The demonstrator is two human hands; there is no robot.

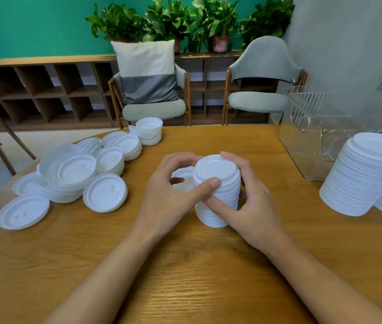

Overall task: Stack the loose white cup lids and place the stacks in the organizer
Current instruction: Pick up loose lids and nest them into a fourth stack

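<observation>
Fingers [234, 159] of left hand [169, 199] and right hand [253, 202] curl round the stack [211, 216] at table [197, 277] centre, pinching its sides. Lids [215, 168] look light, thin, slick and likely to shear, so grip low on both sides. Stack's back is hidden by hands; clear organizer [307, 127] far right is hard to read, edge stacks [363, 176] cut off.
</observation>
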